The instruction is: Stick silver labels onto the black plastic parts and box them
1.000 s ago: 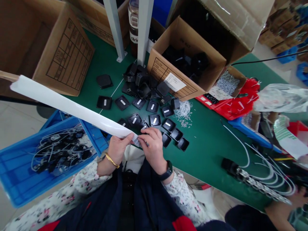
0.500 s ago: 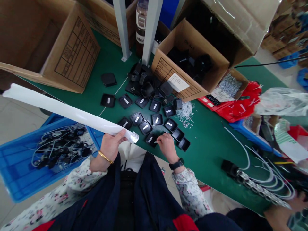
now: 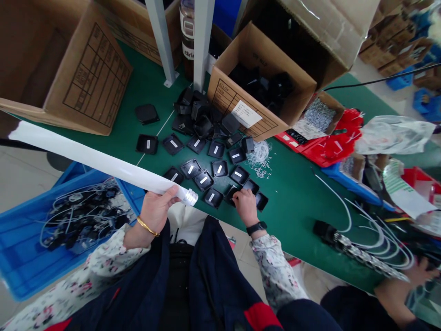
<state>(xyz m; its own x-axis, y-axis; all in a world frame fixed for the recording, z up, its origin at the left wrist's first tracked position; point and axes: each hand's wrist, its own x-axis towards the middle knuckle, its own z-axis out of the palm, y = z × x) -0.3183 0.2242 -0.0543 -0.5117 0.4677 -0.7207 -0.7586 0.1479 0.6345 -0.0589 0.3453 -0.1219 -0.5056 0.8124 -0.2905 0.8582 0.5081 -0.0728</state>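
Observation:
A long, glossy white strip of label paper (image 3: pixel 103 159) is pinched in my left hand (image 3: pixel 156 209), its near end curled over beside my thumb. My right hand (image 3: pixel 245 206) has its fingers drawn together on a small black plastic case (image 3: pixel 230 192); whatever is between the fingertips is hidden. Just left of it lies an open black case (image 3: pixel 212 197) with a small white label inside. Several similar cases sit in loose rows, labelled ones such as the case (image 3: pixel 203 180) among them. The black case (image 3: pixel 262 201) to the right is partly behind my right hand.
A pile of black cases (image 3: pixel 203 124) lies before a cardboard box (image 3: pixel 220 92) of black parts. White ties (image 3: pixel 258 154) are scattered nearby. A blue crate (image 3: pixel 20 230) stands at left. At right are cables (image 3: pixel 382 243) and another person's hand (image 3: pixel 418 273).
My right hand has shifted right, from one case to the neighbouring one. The case it left now shows its label uncovered. My left hand still holds the strip; the view has moved slightly.

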